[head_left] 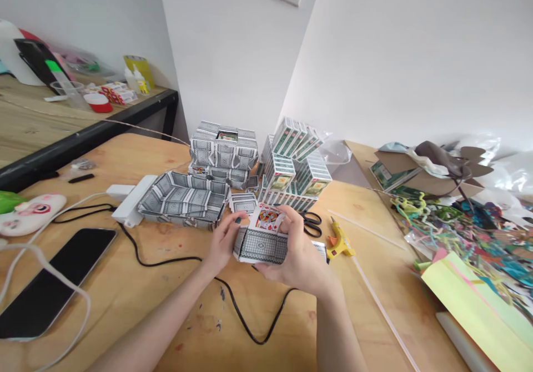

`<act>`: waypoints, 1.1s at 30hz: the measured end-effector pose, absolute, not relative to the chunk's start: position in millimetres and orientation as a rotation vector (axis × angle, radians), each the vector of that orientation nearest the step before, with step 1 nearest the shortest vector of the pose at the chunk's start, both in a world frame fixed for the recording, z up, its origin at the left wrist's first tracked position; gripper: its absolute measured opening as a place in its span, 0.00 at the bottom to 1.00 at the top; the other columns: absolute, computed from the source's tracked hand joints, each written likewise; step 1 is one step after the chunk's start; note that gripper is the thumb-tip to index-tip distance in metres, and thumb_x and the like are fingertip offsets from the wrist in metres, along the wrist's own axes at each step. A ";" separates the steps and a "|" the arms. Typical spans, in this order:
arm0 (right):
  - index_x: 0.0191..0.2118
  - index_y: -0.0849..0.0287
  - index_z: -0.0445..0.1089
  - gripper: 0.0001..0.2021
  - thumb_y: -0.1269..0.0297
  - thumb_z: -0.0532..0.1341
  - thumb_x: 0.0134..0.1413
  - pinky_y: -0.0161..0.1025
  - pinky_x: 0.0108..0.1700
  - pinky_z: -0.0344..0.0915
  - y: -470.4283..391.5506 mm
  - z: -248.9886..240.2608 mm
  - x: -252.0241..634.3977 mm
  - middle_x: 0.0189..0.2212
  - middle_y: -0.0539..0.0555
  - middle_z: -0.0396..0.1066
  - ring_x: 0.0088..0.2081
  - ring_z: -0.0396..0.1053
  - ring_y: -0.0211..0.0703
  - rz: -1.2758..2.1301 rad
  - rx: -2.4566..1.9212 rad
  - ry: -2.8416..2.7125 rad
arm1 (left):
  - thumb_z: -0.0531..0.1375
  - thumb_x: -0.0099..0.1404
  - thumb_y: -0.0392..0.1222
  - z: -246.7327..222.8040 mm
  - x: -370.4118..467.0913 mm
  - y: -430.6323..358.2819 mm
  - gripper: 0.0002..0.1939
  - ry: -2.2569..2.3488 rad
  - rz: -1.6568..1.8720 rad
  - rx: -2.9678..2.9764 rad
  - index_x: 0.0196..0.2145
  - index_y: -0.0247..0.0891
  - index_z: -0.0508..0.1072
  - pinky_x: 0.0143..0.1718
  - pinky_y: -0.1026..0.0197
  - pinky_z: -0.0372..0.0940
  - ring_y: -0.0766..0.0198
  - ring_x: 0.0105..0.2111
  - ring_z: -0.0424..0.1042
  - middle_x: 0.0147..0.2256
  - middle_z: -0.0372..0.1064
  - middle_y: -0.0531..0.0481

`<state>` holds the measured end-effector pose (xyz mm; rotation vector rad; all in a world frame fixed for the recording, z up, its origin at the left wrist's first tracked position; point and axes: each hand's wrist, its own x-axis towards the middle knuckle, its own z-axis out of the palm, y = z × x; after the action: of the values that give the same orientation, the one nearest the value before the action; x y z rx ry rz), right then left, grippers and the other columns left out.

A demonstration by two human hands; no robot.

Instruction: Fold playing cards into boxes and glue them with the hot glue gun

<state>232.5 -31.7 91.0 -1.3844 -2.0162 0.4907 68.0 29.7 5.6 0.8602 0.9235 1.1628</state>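
In the head view, both hands hold a card box point(264, 247), raised above the worktop point(137, 283), and their fingers hide its sides. A face card point(266, 218) shows at its far edge, partly covered by the right hand point(293, 250); a pale patterned piece behind that hand is mostly hidden. The blades of the scissors point(312, 225), just right of the card box, are hard to make out. Well left of it, the phone point(58, 280) is cut off by the picture's edge.

The left hand point(227, 241) grips the card box's left end, fingers bent and thumb near the top edge. The right hand wraps around its right end, fingers curled over the far side, thumb beneath the near side. Both forearms reach in from below.

Beyond the card box and to its left sits a card tray point(187, 199); beyond and to its right stand stacked card packs point(281, 172). The glue gun point(340, 241) lies to its right.
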 end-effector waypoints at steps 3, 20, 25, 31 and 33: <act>0.60 0.57 0.37 0.46 0.67 0.67 0.39 0.46 0.43 0.68 -30.6 90.4 233.7 0.45 0.60 0.65 0.43 0.70 0.49 0.521 -1.377 -2.025 | 0.61 0.58 0.36 26.7 60.6 20.4 0.06 0.855 1.286 1.074 0.33 0.37 0.78 0.56 0.63 0.52 0.54 0.54 0.62 0.45 0.72 0.47; 0.51 0.57 0.58 0.33 0.59 0.70 0.37 0.50 0.46 0.65 -14.3 83.7 232.9 0.45 0.59 0.68 0.46 0.67 0.53 0.287 -1.553 -2.043 | 0.59 0.56 0.36 49.5 69.2 43.7 0.03 1.017 1.097 1.481 0.25 0.38 0.71 0.25 0.66 0.53 0.65 0.23 0.60 0.22 0.63 0.54; 0.45 0.56 0.64 0.28 0.53 0.70 0.37 0.49 0.48 0.64 -6.6 80.9 234.0 0.45 0.57 0.69 0.47 0.67 0.52 0.258 -1.464 -2.118 | 0.59 0.57 0.38 44.1 68.7 45.0 0.05 1.037 1.124 1.472 0.25 0.38 0.69 0.25 0.66 0.53 0.65 0.23 0.60 0.22 0.63 0.54; 0.45 0.56 0.68 0.23 0.51 0.68 0.42 0.48 0.48 0.64 -0.5 68.4 242.0 0.43 0.58 0.72 0.45 0.70 0.50 0.140 -1.345 -2.187 | 0.56 0.60 0.42 36.0 69.7 47.9 0.08 1.027 1.087 1.461 0.26 0.37 0.68 0.26 0.65 0.55 0.65 0.25 0.60 0.23 0.62 0.54; 0.43 0.56 0.70 0.23 0.49 0.67 0.42 0.48 0.48 0.64 0.8 65.8 242.9 0.42 0.59 0.73 0.44 0.70 0.51 0.107 -1.333 -2.188 | 0.55 0.61 0.44 32.4 69.7 50.6 0.09 0.996 1.069 1.451 0.28 0.36 0.68 0.27 0.65 0.56 0.65 0.26 0.61 0.25 0.63 0.54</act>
<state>242.9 0.8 65.8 -1.3331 -2.1882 0.1069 69.7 50.6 32.4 1.4508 0.9963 1.0690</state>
